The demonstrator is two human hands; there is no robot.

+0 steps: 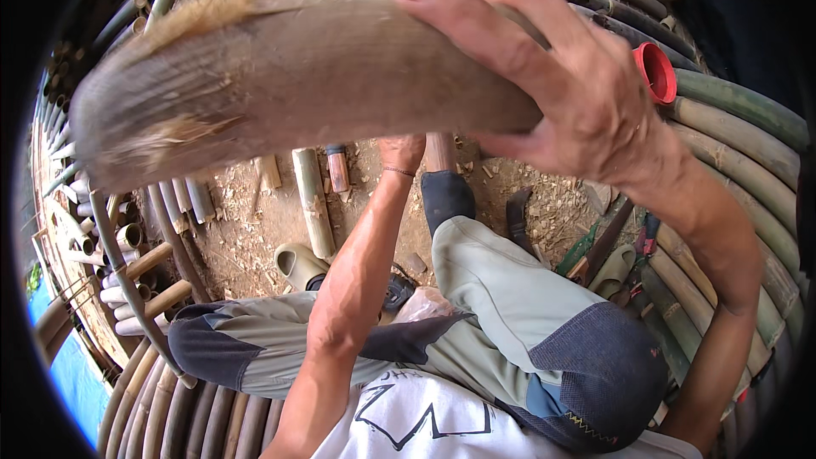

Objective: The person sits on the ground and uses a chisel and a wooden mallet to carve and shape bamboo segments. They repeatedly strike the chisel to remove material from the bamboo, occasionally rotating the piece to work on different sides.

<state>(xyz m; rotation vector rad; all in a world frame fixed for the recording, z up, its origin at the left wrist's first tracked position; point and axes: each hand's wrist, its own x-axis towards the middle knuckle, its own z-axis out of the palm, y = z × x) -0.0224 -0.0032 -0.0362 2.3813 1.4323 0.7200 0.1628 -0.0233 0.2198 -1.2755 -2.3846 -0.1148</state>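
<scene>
A thick, brownish-grey piece of wood [306, 68] spans the upper part of the view, close to the camera. Its left end is rounded, with pale frayed fibres along the top and lower edge. My right hand [578, 93] grips its right end, fingers over the top and thumb underneath. Below the wood's lower edge shows part of my left hand [401, 151], with a thin band at the wrist. The wood covers its fingers and whatever they may hold. Beside it, a bare ankle [439, 153] comes out of a dark trouser cuff.
Chip-strewn ground [246, 238] lies between rows of bamboo poles [739, 127]. A short bamboo length [313, 204] rests near an olive clog [299, 265]. A red plastic ring-shaped rim [654, 73] stands at right. Cut bamboo pieces [127, 238] are stacked at left, by a blue sheet [72, 391].
</scene>
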